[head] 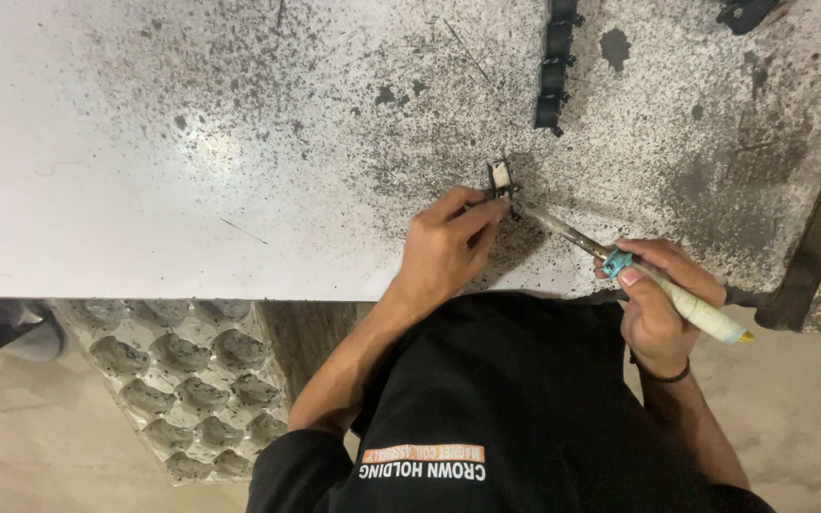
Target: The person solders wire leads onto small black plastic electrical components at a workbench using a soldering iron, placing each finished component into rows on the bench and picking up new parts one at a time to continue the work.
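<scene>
Black shirt [486,408] nearest; both hands at speckled bench [239,142].
Left hand [444,252] pinches small part [500,179] flat on bench; right hand [658,304] grips soldering iron [648,275], tip at part. Risk: fingertips near tip could burn; part could slide under pressure.

your left hand [444,249] reaches forward, fingers curled, fingertips [494,209] pinched together. left forearm bare, elbow bent. your right hand [659,302] closed in pen-like grip, thumb on top, dark band at wrist.
</scene>
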